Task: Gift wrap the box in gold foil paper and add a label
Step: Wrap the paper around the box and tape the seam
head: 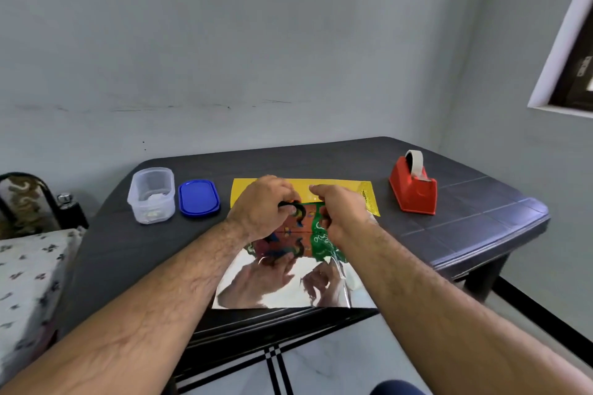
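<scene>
Surface: dark table [465,218] set into a grey-walled corner; its near edge is overhung slightly by the foil sheet [288,285].
Box: colourful box [305,221] is stood on the foil sheet, mid-table, mirrored in the silver face.
Left hand [260,208]: fingers curled onto the box's left top edge.
Right hand [340,212]: fingers closed on the right side; exact grip cannot be told.
Risk: creasing or tearing of the foil is judged likely if the box is dragged; skewed placement would leave uneven flaps.
Clearance: tape dispenser [414,189] well apart on the right; tub [150,196] and blue lid [199,199] near on the left; yellow packet [337,189] touching behind.
</scene>
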The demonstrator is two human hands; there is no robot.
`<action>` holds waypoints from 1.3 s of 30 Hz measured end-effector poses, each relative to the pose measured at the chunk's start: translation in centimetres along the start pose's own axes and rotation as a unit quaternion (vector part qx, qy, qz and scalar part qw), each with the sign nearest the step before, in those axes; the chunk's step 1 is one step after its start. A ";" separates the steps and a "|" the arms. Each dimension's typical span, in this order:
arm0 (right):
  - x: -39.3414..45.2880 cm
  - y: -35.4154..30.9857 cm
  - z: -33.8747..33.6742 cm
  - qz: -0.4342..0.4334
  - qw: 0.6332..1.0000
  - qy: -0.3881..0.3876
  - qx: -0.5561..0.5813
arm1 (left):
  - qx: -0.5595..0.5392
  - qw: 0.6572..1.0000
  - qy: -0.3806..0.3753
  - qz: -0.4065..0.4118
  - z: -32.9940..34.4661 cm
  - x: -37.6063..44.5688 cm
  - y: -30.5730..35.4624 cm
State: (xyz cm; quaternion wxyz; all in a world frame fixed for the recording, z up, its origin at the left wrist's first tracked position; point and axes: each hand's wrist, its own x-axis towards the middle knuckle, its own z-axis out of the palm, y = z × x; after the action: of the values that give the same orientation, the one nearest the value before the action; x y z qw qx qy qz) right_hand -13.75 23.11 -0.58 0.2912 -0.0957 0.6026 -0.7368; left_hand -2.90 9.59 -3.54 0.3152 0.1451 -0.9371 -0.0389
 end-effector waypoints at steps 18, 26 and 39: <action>-1.7 0.9 -0.8 0.003 0.999 0.049 0.023 | 0.089 0.994 0.057 0.009 1.9 -0.4 0.8; -1.8 0.2 -0.9 0.031 0.999 0.008 0.000 | 0.100 0.991 0.086 0.005 2.9 -0.7 1.2; -0.3 1.9 0.0 0.029 0.999 -0.020 -0.006 | 0.017 0.993 0.111 -0.040 3.4 -0.6 1.0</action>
State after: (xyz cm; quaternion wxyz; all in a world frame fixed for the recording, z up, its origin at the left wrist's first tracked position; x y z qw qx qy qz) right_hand -12.92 23.09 -2.36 0.3239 -0.0944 0.6040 -0.7220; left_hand -4.74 10.68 -6.42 0.4131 0.1907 -0.8903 -0.0193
